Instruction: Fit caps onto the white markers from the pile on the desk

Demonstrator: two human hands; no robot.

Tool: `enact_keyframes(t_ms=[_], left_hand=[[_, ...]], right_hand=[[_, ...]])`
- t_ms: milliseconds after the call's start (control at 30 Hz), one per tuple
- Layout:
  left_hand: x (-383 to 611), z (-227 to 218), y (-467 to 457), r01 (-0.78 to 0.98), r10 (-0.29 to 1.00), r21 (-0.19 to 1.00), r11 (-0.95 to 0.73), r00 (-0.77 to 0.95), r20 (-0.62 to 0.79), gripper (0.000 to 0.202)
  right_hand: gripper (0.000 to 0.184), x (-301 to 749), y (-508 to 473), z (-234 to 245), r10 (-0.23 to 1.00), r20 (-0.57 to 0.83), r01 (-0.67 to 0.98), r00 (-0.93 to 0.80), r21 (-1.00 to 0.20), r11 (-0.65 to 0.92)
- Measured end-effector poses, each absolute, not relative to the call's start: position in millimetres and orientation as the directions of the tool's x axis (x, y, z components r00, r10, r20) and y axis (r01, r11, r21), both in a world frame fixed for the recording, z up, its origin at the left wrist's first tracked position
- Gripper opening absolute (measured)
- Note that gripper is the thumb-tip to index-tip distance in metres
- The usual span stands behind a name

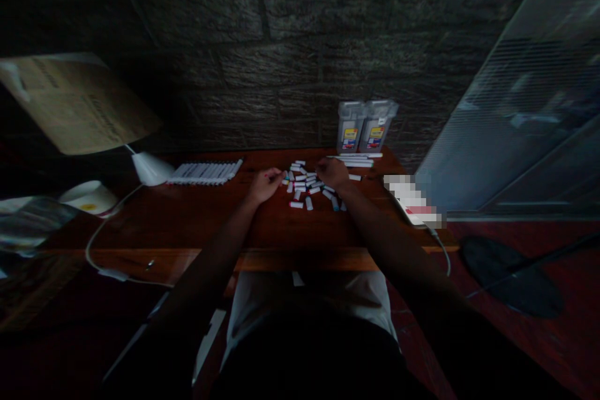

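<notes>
A loose cluster of short white marker caps [300, 186] with coloured ends lies in the middle of the wooden desk [210, 219]. At the cluster's left edge is my left hand [267, 185], its fingers pinched together; the small thing at its fingertips, if any, is too dark to name. My right hand [334, 174] is over the cluster's right side with fingers curled; what they hold is hidden. Several long white markers [359, 163] lie just beyond my right hand. To the left, a row of white markers [206, 172] lies side by side.
Two clear plastic cases [363, 128] stand against the brick wall. A lamp [84, 106] and a white cup [89, 197] are at the left, with a cable [91, 240] hanging over the desk edge. A pale, partly blurred-out device [412, 203] lies at the right edge.
</notes>
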State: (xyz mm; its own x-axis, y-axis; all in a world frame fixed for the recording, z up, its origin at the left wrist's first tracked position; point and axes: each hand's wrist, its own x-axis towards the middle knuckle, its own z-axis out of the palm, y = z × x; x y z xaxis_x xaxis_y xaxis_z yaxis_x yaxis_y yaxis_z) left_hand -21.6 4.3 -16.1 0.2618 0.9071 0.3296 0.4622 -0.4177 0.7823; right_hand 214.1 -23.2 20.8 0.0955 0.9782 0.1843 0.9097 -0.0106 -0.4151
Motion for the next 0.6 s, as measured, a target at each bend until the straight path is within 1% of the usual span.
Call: enact_keyframes(t_ms=[233,333,433,600], left_hand=[[-20.7,-14.9,3.8,0.456,0.905,0.785,-0.420,0.275,0.324,0.038],[-20.3,-14.0,2.9,0.454,0.904,0.785,-0.422,0.282,0.322,0.041],[-20.2,-13.0,1.8,0.452,0.902,0.784,-0.425,0.289,0.322,0.044],[-19.8,-12.1,1.4,0.452,0.900,0.783,-0.427,0.295,0.320,0.039]], right_hand=[[0.030,212.6,-22.0,18.7,0.983,0.138,0.910,0.125,-0.410,-0.058],[0.029,213.2,-19.2,15.2,0.988,0.128,0.900,0.083,-0.434,-0.019],[0.029,213.8,-17.6,13.4,0.990,0.136,0.901,0.047,-0.433,0.017],[0.029,213.1,-21.4,16.8,0.989,0.149,0.903,-0.017,-0.423,0.079]])
